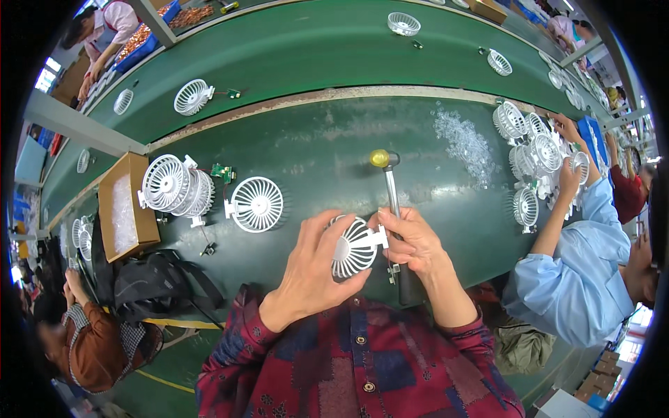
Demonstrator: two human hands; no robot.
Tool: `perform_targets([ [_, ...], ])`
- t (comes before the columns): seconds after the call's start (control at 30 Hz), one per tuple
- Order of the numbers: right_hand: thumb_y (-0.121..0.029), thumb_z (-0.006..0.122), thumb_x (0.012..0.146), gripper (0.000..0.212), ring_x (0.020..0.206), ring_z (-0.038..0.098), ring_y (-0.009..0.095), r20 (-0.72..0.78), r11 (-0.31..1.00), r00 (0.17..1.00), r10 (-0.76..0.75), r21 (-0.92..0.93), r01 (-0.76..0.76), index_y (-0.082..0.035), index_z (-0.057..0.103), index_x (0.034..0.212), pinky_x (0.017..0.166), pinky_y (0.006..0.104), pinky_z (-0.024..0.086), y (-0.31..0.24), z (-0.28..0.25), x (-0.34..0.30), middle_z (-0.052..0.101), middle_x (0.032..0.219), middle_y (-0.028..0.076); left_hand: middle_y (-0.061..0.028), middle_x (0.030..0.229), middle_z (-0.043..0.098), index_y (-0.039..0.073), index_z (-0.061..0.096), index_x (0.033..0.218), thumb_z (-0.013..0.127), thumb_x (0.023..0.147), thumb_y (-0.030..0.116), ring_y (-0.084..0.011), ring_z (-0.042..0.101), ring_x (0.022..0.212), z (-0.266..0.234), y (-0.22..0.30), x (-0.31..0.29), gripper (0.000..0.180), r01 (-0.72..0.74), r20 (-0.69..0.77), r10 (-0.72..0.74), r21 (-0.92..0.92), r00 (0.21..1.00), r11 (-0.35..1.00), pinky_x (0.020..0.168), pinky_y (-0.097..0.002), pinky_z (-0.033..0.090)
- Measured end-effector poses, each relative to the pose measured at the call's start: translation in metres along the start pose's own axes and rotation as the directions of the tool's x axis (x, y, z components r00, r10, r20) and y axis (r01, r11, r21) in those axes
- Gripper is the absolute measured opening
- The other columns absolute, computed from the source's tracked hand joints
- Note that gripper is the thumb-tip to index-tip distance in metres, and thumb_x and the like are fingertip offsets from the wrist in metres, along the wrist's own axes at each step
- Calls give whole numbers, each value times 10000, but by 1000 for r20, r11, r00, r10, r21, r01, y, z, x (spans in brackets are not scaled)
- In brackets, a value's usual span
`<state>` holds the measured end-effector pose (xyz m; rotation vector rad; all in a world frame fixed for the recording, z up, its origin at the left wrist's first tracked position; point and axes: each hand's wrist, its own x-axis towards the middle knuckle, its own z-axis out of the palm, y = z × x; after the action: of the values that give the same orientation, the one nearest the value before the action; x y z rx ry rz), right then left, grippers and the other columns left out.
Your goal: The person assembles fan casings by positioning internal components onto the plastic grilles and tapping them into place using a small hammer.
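My left hand (312,268) is wrapped round a white slatted fan housing (357,256), held tilted just above the table near my body. On its right side, my right hand (417,242) has its fingertips closed at the housing's white bracket; whether a small part is also pinched there is hidden. A small circuit board (394,273) hangs below the right fingers. Behind that hand a hammer (390,184) with a yellow head lies on the green table, its dark grip passing under the hand. Another white fan housing (258,204) lies to the left of my hands.
Stacked fan housings (178,188) and a cardboard box (130,209) of clear parts stand left. Loose clear pieces (463,143) lie back right. More housings (536,153) sit by a co-worker in blue (571,258). Beyond runs a green conveyor belt (306,59) carrying housings.
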<state>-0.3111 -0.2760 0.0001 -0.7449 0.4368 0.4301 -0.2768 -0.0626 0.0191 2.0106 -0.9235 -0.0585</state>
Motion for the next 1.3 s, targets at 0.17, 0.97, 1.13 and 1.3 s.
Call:
perform_targets([
  [0.17,-191,604,968,243,331,291,25,7,1000,1000,-16,-22,16,46,645,927,301,216,206,5,2,-2,463,517,-25,-196,1277,461,15,447,1321,819,652,145,-369,496,1165,0,-2,-3,777,28,29,-27,-43,999,999,971,-433,435],
  [0.97,-88,612,950,157,368,340,23,-323,621,566,-759,-622,478,55,655,1001,346,219,236,-16,27,-15,473,531,-28,-175,978,575,1,569,1105,721,786,150,-363,586,908,-39,-26,118,383,20,-134,16,266,991,964,790,-402,481],
  [1.13,-78,546,983,181,368,339,19,-261,522,467,-845,-597,610,72,641,1020,341,215,251,-9,21,-25,556,610,36,-216,1208,484,-34,479,1207,686,786,123,-395,508,1107,-64,-97,177,494,60,-338,124,486,933,872,951,-452,449],
  [1.3,-78,535,988,197,358,346,22,-175,588,608,-775,-552,591,70,637,1070,327,208,248,6,8,-23,634,702,110,-287,1283,477,-68,392,1306,663,775,121,-440,521,1157,-93,-187,179,625,528,-421,-362,393,831,753,968,-465,448],
])
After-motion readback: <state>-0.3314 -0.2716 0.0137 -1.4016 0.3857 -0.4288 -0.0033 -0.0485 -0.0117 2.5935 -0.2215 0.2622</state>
